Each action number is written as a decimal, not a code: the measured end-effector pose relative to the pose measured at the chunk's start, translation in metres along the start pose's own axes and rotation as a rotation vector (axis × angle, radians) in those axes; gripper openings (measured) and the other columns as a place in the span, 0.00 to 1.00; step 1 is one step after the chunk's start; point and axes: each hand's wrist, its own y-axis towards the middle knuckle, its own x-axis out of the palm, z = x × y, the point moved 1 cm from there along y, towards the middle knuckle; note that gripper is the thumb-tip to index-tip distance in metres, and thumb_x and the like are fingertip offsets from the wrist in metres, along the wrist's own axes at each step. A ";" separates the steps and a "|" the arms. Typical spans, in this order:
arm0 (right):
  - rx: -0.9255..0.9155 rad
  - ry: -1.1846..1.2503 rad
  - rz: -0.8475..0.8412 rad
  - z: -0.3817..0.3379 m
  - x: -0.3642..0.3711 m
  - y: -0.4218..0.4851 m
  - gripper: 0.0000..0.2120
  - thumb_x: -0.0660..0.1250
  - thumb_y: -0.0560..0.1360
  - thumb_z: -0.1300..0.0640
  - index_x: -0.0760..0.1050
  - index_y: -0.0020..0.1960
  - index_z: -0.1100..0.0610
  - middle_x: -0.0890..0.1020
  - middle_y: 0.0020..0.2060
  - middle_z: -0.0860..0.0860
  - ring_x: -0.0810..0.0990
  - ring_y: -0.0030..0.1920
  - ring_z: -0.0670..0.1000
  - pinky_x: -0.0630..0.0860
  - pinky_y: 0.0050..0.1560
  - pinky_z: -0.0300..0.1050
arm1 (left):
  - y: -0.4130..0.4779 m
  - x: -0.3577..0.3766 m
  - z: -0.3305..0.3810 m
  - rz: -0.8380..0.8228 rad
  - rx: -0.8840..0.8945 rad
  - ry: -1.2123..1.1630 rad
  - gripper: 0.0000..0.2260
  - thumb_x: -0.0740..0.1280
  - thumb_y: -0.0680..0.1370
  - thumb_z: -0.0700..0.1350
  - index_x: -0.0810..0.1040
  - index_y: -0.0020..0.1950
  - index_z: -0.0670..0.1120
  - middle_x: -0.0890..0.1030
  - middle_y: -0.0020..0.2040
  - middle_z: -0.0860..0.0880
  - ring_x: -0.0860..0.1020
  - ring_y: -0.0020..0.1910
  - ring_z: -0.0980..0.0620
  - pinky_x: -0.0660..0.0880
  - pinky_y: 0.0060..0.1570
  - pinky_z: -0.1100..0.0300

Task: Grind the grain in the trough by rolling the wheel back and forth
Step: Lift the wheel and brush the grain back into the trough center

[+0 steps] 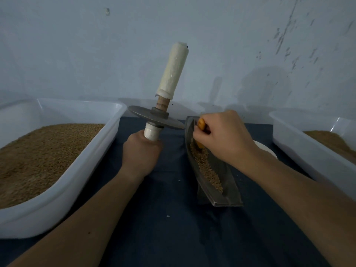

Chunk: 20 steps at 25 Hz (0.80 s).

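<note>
Between tubs (77,180), left fingers (152,149) grip the wheel (146,114) (aloft); right fingers (200,132) pinch a tool (201,123) in the trough (229,189).

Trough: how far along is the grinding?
Done: grain sits in the trough. In hand: left hand grips the wheel by one handle, outside the trough; right hand holds an orange-handled tool in the grain. Left: the rolling; grain looks whole.

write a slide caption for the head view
Left hand holds the metal grinding wheel upright by its white-wrapped handle while right hand holds a yellow-handled tool in the grain-filled metal trough.
</note>
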 end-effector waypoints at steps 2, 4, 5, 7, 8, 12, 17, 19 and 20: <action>-0.028 0.006 0.037 -0.006 -0.008 -0.004 0.15 0.65 0.77 0.55 0.74 0.33 0.59 0.76 0.27 0.52 0.76 0.28 0.50 0.78 0.34 0.54 | -0.002 0.000 0.001 0.004 0.006 0.017 0.04 0.71 0.68 0.45 0.76 0.37 0.49 0.80 0.31 0.50 0.79 0.31 0.49 0.72 0.29 0.56; -0.027 0.011 0.113 -0.005 -0.015 0.004 0.14 0.66 0.76 0.57 0.73 0.32 0.58 0.75 0.26 0.51 0.75 0.28 0.50 0.77 0.33 0.52 | -0.003 0.000 0.002 0.011 0.022 0.040 0.05 0.71 0.69 0.45 0.76 0.37 0.49 0.80 0.32 0.51 0.78 0.31 0.50 0.70 0.30 0.59; -0.014 0.007 0.136 -0.003 -0.016 0.010 0.14 0.66 0.76 0.57 0.73 0.32 0.58 0.75 0.26 0.51 0.75 0.28 0.50 0.77 0.34 0.52 | -0.004 0.000 0.002 0.017 0.028 0.048 0.05 0.71 0.69 0.45 0.76 0.37 0.49 0.79 0.32 0.51 0.77 0.31 0.51 0.69 0.30 0.60; 0.015 -0.018 0.127 0.003 -0.013 0.020 0.14 0.66 0.77 0.58 0.73 0.33 0.60 0.76 0.27 0.53 0.76 0.30 0.52 0.78 0.36 0.54 | -0.004 0.000 0.002 0.024 0.032 0.055 0.05 0.71 0.69 0.45 0.76 0.37 0.49 0.79 0.32 0.52 0.77 0.31 0.52 0.69 0.30 0.60; 0.027 -0.018 0.099 0.005 -0.009 0.021 0.14 0.66 0.77 0.57 0.74 0.34 0.60 0.77 0.28 0.53 0.77 0.31 0.52 0.78 0.37 0.54 | -0.004 -0.001 0.001 0.026 0.035 0.059 0.05 0.72 0.69 0.45 0.76 0.37 0.49 0.79 0.32 0.52 0.76 0.31 0.53 0.68 0.30 0.61; 0.023 0.026 -0.003 0.005 -0.006 0.001 0.15 0.67 0.77 0.57 0.73 0.32 0.58 0.76 0.26 0.51 0.75 0.28 0.48 0.73 0.33 0.47 | -0.004 0.000 0.002 0.025 0.029 0.043 0.05 0.71 0.69 0.45 0.76 0.36 0.49 0.78 0.30 0.53 0.76 0.29 0.55 0.68 0.28 0.62; 0.044 0.139 0.166 -0.013 -0.071 -0.020 0.07 0.70 0.74 0.56 0.80 0.38 0.54 0.79 0.29 0.43 0.78 0.32 0.43 0.70 0.33 0.30 | -0.004 0.001 0.003 0.012 0.030 0.058 0.04 0.71 0.68 0.46 0.76 0.37 0.49 0.79 0.31 0.51 0.78 0.31 0.52 0.68 0.29 0.61; 0.035 0.157 0.202 -0.027 -0.099 -0.029 0.06 0.69 0.73 0.53 0.81 0.38 0.51 0.79 0.30 0.39 0.78 0.33 0.41 0.70 0.33 0.28 | -0.004 0.000 0.003 0.021 0.043 0.074 0.04 0.71 0.68 0.46 0.76 0.36 0.49 0.79 0.31 0.52 0.77 0.31 0.52 0.68 0.29 0.61; 0.024 0.161 0.189 -0.035 -0.110 -0.035 0.06 0.68 0.72 0.51 0.80 0.37 0.49 0.79 0.31 0.37 0.78 0.33 0.40 0.70 0.32 0.28 | -0.004 0.001 0.003 0.023 0.051 0.085 0.04 0.70 0.68 0.46 0.76 0.36 0.49 0.79 0.31 0.52 0.77 0.31 0.52 0.68 0.29 0.61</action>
